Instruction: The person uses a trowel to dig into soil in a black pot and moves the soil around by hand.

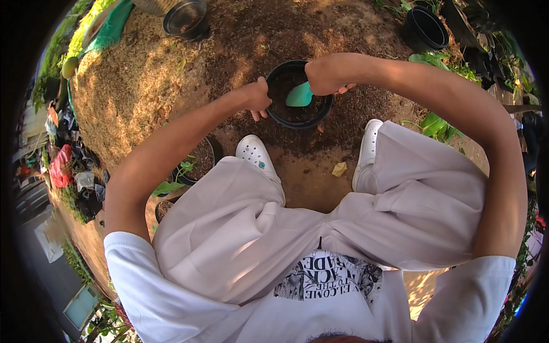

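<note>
A round black plastic pot (300, 125) with dark soil inside stands on the ground in front of my feet. My left hand (258, 97) is at the pot's left rim, fingers partly bent and reaching over its outer side; how firmly it grips the rim is hard to see. A turquoise hand trowel (300, 95) is held in my right hand (327, 75), which is closed around its handle above the pot's right side. The trowel's blade is inside the pot, at the soil. My right hand hides the handle and part of the rim.
Loose dark soil (240, 51) surrounds the pot. Two black pots, one upper left (185, 21) and one upper right (425, 30), stand farther off. Near my left knee is a soil-filled pot (201, 158) beside a leafy plant (167, 188). A dry yellow leaf (339, 169) lies between my shoes.
</note>
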Motion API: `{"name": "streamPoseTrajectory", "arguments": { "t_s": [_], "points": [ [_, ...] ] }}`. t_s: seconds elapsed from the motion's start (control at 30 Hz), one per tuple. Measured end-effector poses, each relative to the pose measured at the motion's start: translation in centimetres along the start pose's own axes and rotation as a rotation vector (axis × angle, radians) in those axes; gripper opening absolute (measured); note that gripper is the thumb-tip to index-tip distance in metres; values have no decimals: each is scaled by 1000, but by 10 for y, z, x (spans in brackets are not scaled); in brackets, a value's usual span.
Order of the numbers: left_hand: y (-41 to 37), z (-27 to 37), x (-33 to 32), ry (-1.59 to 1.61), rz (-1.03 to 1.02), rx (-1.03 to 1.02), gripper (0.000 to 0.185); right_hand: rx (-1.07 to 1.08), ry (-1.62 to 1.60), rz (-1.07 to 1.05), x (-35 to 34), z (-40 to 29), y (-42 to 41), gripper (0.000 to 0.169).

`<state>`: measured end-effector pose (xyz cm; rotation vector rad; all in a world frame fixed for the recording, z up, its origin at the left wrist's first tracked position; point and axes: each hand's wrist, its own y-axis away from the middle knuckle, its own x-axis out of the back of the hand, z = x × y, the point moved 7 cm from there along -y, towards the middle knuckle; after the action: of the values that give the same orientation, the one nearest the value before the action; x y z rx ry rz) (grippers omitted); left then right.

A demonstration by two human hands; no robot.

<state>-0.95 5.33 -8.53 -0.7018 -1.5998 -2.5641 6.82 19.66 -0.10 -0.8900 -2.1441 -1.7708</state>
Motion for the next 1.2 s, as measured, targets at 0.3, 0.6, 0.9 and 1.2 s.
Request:
{"name": "streamPoseTrajectory", "arguments": {
  "t_s": [0.3,0.6,0.9,1.2],
  "points": [
    [1,0,0,-6,-17,12,48,-140,-213,-231,-7,7,9,15],
    [2,0,-2,26,-5,7,47,-243,-671,-309,-27,27,-1,21],
    [0,0,-2,7,15,2,48,-185,-632,-331,-45,21,10,23],
    [-2,-1,-5,9,12,-5,47,-96,-446,-220,-69,14,22,13]
  ]
}}
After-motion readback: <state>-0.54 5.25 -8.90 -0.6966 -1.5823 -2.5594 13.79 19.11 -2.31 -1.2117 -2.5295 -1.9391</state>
